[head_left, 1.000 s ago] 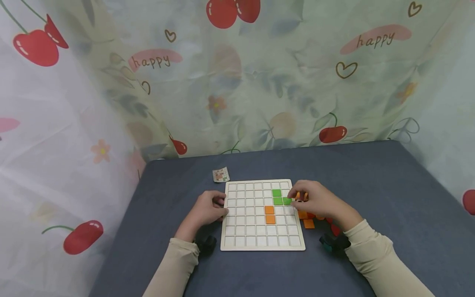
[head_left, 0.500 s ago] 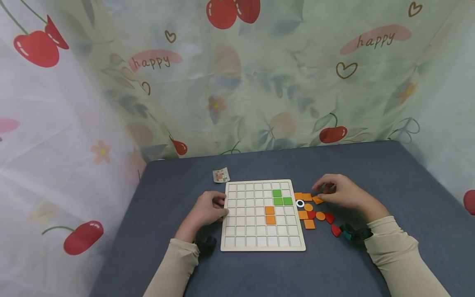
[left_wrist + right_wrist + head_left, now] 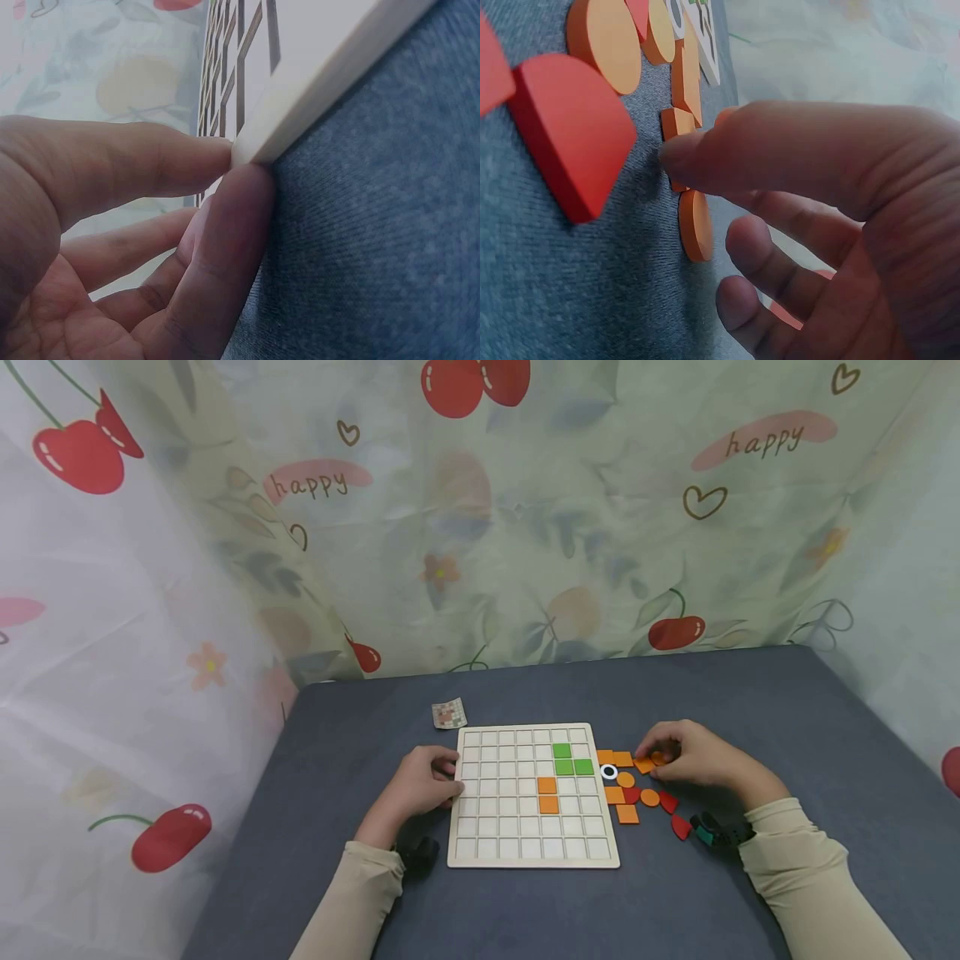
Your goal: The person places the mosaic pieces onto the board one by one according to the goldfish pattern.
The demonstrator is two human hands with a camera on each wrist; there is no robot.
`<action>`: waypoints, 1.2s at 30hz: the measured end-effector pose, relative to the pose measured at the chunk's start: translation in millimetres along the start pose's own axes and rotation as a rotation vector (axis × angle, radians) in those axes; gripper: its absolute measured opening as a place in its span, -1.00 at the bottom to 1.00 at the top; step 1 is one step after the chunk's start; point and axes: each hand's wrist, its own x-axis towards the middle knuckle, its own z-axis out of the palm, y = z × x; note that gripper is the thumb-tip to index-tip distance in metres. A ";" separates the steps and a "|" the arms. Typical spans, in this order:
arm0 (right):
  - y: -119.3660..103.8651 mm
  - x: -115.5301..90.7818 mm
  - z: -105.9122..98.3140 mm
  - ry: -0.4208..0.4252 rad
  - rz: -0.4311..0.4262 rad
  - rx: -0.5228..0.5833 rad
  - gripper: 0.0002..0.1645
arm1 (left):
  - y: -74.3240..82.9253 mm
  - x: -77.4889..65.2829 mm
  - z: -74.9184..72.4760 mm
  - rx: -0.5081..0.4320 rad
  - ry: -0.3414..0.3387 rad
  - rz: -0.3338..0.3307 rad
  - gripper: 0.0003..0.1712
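Observation:
A white gridded board (image 3: 502,827) lies on the table, with several green tiles (image 3: 562,767) and two orange tiles (image 3: 548,795) in its cells. My left hand (image 3: 425,783) pinches the board's left edge; the left wrist view shows the thumb over the rim (image 3: 300,105) and a finger under it. Right of the board, my right hand (image 3: 693,753) has thumb and index finger around an orange square tile (image 3: 642,765). In the right wrist view the thumb covers part of that tile (image 3: 679,120). An orange disc (image 3: 697,229) lies beside it, under the hand.
Loose pieces sit along the board's right side: orange squares (image 3: 627,814), orange discs (image 3: 649,797), a white ring (image 3: 609,772) with a dark centre, and red rounded pieces (image 3: 680,827). A small patterned card (image 3: 449,713) lies behind the board. Printed cloth (image 3: 517,527) hangs behind the table.
My right hand has left the green tile at the board's right edge, moved right to the loose pieces and come down around an orange square. My left hand keeps its place.

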 end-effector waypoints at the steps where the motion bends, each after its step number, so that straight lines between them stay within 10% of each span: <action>1: 0.8 0.2 0.4 0.003 0.002 -0.007 -0.73 | -0.2 0.0 0.2 0.000 0.001 0.002 -0.41; 22: -3.9 0.5 1.0 0.019 0.006 -0.041 -0.80 | 0.2 -0.5 0.1 -0.007 0.003 -0.013 -0.41; 36: -60.8 10.6 33.7 0.048 -0.159 -0.004 -0.80 | 0.6 -0.3 -0.6 -0.012 -0.001 -0.016 -0.41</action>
